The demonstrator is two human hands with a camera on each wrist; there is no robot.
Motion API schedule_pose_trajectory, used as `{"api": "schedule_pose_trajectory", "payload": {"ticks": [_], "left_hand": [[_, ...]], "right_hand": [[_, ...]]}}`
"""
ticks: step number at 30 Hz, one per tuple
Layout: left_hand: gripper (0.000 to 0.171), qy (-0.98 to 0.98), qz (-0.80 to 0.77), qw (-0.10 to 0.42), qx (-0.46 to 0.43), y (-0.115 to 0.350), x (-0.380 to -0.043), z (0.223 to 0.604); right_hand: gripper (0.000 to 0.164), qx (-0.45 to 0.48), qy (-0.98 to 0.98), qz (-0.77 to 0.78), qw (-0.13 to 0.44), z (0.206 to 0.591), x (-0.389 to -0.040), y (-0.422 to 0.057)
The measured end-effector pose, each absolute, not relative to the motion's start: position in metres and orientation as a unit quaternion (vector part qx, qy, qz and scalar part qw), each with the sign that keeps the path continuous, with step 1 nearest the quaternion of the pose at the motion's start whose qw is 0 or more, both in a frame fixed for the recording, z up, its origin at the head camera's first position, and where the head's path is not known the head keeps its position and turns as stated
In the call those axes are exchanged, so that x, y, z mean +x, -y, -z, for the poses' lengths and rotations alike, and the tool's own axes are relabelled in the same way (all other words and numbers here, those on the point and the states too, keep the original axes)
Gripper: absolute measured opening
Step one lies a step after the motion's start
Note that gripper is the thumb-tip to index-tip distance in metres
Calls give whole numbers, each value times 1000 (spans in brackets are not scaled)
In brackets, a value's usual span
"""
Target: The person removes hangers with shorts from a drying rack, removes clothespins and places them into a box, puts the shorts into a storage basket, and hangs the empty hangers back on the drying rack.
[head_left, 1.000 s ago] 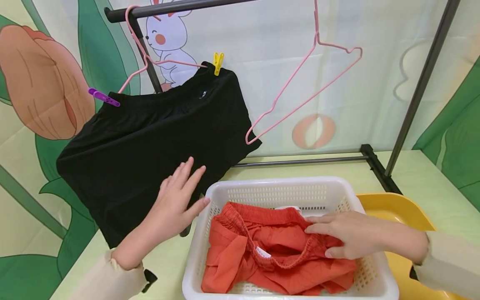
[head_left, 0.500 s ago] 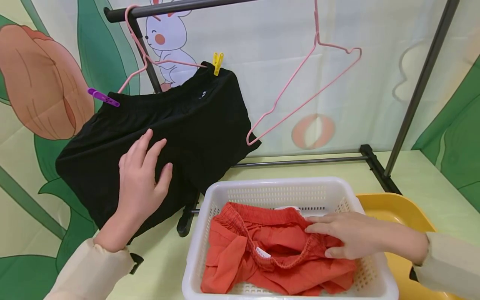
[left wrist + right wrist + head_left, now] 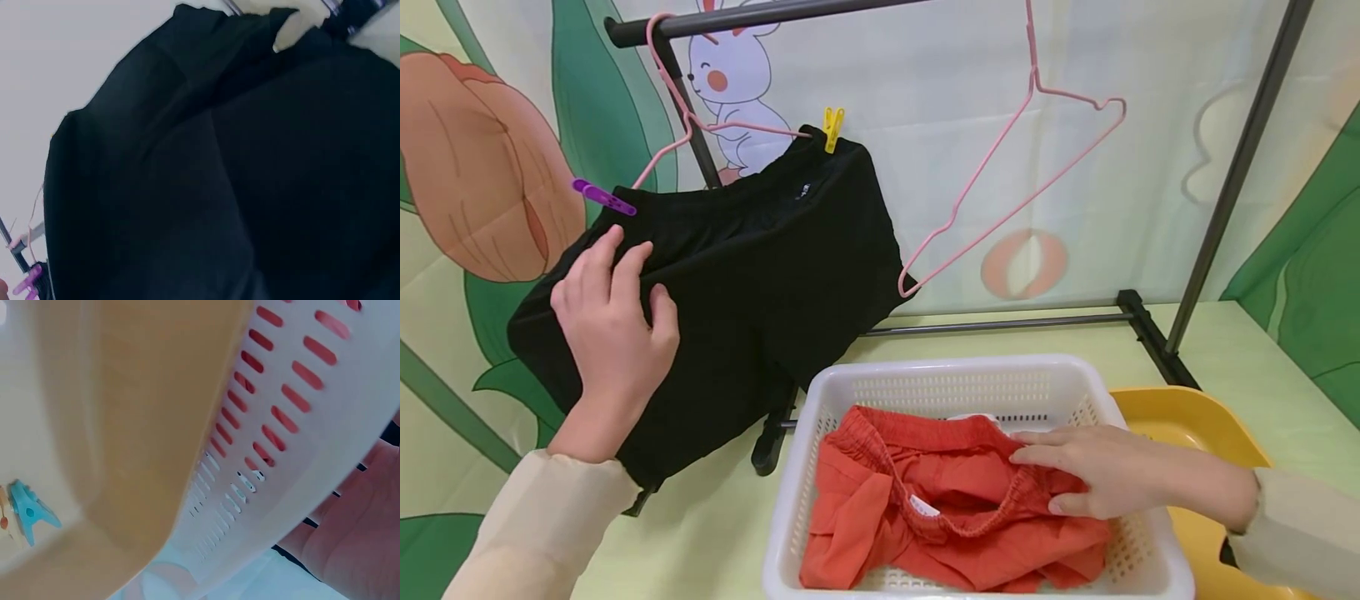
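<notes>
Black shorts (image 3: 730, 275) hang tilted from a pink hanger (image 3: 687, 125), with a purple clothespin (image 3: 604, 197) at the left end of the waistband and a yellow one (image 3: 832, 130) at the right. My left hand (image 3: 616, 329) is in front of the shorts, fingers loosely bent, fingertips just below the purple clothespin. Whether it touches the cloth, I cannot tell. Red-orange shorts (image 3: 955, 542) with an elastic waist lie in a white plastic basket (image 3: 955, 367). My right hand (image 3: 1101, 471) rests on their right side with fingers extended.
A bare pink hanger (image 3: 1011, 225) hangs to the right on the dark garment rack (image 3: 790, 10). Beside the basket stands a yellow tub (image 3: 1195, 425); in the right wrist view a blue clothespin (image 3: 30, 509) lies inside it.
My left hand has moved left and up across the black shorts, from near the basket to just below the purple clothespin. The right hand has stayed on the red-orange shorts.
</notes>
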State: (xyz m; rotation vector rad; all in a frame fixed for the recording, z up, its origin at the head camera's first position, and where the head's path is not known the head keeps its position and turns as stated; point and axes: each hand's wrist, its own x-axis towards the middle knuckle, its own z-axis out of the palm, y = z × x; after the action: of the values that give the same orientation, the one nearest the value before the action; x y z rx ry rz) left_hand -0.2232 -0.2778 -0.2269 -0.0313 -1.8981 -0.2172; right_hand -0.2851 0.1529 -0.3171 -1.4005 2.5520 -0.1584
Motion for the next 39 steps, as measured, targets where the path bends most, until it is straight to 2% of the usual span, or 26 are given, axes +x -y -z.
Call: {"api": "schedule_pose_trajectory", "payload": {"ticks": [8,19,30,39], "left_hand": [[40,817,73,570,40,299,-223,217],[43,853,45,514,82,318,-227,211],[37,856,20,507,98,324,-233,206],[32,844,18,530,86,323,-234,203]], "right_hand": [[51,-493,-863,57,92,318,-286,-157],[52,-493,-864,61,90,319,-287,-158],[52,-500,-860,60,79,322,-288,-160],[51,-498,-861,64,78,323,-289,-162]]}}
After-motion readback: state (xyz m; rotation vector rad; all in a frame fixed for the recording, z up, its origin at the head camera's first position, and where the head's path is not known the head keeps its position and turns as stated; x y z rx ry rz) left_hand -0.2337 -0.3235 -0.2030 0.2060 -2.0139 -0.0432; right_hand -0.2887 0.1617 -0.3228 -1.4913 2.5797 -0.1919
